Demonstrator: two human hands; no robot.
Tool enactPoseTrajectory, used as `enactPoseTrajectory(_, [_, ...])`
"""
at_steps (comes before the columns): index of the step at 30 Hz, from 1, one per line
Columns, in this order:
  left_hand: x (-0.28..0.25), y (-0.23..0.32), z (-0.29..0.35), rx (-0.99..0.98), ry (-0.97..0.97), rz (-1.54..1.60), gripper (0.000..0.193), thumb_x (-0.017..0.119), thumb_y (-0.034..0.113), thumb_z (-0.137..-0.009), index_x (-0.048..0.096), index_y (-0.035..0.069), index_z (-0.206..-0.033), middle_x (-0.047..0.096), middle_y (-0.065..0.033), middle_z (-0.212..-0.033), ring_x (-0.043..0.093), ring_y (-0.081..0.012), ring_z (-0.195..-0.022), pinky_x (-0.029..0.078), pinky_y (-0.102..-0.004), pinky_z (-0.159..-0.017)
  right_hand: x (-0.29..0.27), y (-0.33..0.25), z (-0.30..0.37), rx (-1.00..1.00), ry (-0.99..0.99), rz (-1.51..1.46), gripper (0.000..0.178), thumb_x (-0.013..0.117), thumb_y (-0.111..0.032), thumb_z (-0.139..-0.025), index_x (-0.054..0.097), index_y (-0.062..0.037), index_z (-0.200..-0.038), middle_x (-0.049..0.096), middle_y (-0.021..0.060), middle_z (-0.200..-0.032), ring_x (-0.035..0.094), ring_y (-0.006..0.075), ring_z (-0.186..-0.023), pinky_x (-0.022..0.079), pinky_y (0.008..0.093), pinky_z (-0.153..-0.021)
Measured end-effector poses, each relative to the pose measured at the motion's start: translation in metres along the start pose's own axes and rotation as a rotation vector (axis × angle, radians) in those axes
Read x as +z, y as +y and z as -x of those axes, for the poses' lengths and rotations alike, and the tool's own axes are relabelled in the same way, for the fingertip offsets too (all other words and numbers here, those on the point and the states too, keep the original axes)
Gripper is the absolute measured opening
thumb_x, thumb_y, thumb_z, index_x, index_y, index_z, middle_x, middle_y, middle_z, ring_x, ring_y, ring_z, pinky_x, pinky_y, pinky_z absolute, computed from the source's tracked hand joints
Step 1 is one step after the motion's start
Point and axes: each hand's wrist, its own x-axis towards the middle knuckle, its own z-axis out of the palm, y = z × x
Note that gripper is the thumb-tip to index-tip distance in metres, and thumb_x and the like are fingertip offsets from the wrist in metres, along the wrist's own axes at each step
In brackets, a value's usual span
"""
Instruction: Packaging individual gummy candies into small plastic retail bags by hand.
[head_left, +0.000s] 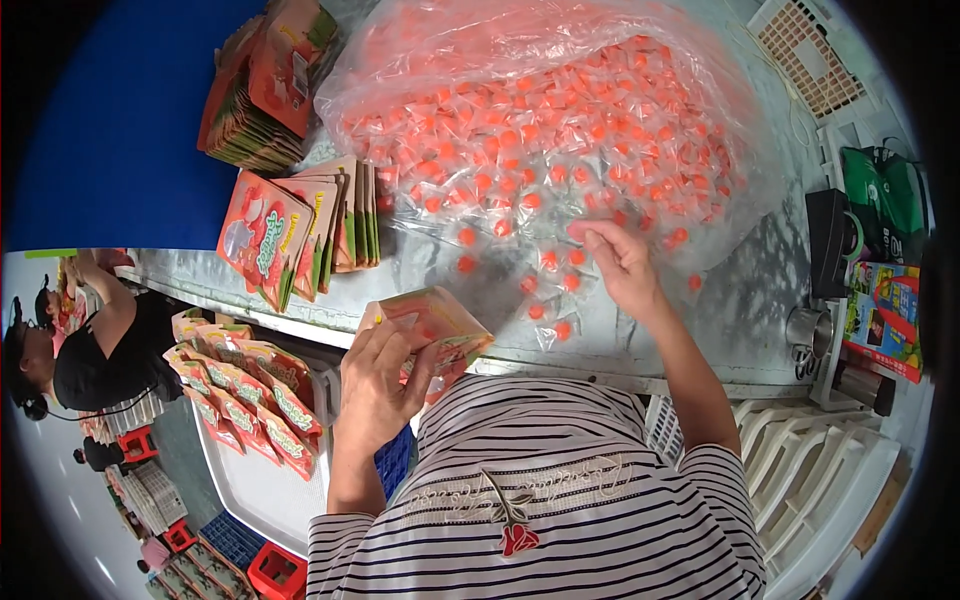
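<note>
My left hand (378,385) is closed round a red and green pouch (448,318), whose mouth gapes open above my lap at the table's edge. Over the table, my right hand (622,268) has its thumb and fingers pinched together; whether anything is between them is too small to make out. Loose wrapped red candies (570,282) lie just left of that hand, each in a clear wrapper. Behind them, a large clear plastic bag (740,190) spreads open, heaped with many more such candies.
Flat pouches stand in a fanned stack (300,225) left of the candies, with a taller pile (262,100) behind. Filled-looking pouches (255,390) rest on a white tray (240,475) at lower left. A metal cup (806,330) and white stacked trays (810,470) are at right. Another person (110,340) works at far left.
</note>
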Motion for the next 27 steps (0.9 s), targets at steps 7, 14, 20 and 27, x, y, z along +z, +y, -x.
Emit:
enactPoseTrajectory(7, [0.002, 0.0, 0.001, 0.004, -0.006, -0.014, 0.014, 0.072, 0.004, -0.075, 0.063, 0.003, -0.085, 0.064, -0.0117, -0.087, 0.061, -0.032, -0.073, 0.049, -0.039, -0.067, 0.036, -0.007, 0.029, -0.397, -0.241, 0.817, 0.082, 0.07, -0.058, -0.074, 0.046, -0.0121, -0.138, 0.027, 0.0155, -0.151, 0.019, 0.0376, -0.141, 0.016, 0.056, -0.114])
enactPoseTrajectory(14, [-0.006, 0.004, -0.001, 0.009, -0.031, -0.011, 0.014, 0.073, 0.003, -0.074, 0.063, 0.003, -0.084, 0.062, -0.0106, -0.081, 0.06, -0.0311, -0.071, 0.049, -0.0387, -0.065, 0.044, 0.013, 0.048, -0.676, -0.149, 0.911, 0.039, 0.072, -0.037, -0.076, 0.065, -0.0118, -0.105, 0.052, 0.0111, -0.125, 0.047, 0.0311, -0.117, 0.043, 0.0429, -0.092])
enactPoseTrajectory(20, [-0.017, 0.02, -0.019, 0.118, 0.01, 0.029, 0.015, 0.074, -0.002, -0.072, 0.062, 0.0, -0.082, 0.061, -0.0105, -0.075, 0.06, -0.0259, -0.066, 0.049, -0.0337, -0.06, 0.025, 0.021, 0.036, -0.604, 0.029, 0.729, 0.023, 0.074, -0.02, -0.077, 0.066, -0.01, -0.096, 0.059, 0.0044, -0.09, 0.057, 0.0196, -0.077, 0.048, 0.0262, -0.058])
enactPoseTrajectory(27, [-0.005, 0.03, -0.035, 0.286, 0.019, 0.035, 0.016, 0.075, 0.007, -0.074, 0.062, 0.002, -0.082, 0.06, -0.0121, -0.08, 0.06, -0.031, -0.071, 0.049, -0.0381, -0.066, 0.022, -0.077, 0.02, 0.123, 0.111, -0.683, 0.015, 0.058, -0.02, -0.096, 0.062, -0.0049, -0.098, 0.066, 0.0056, -0.084, 0.055, 0.006, -0.062, 0.044, 0.0202, -0.054])
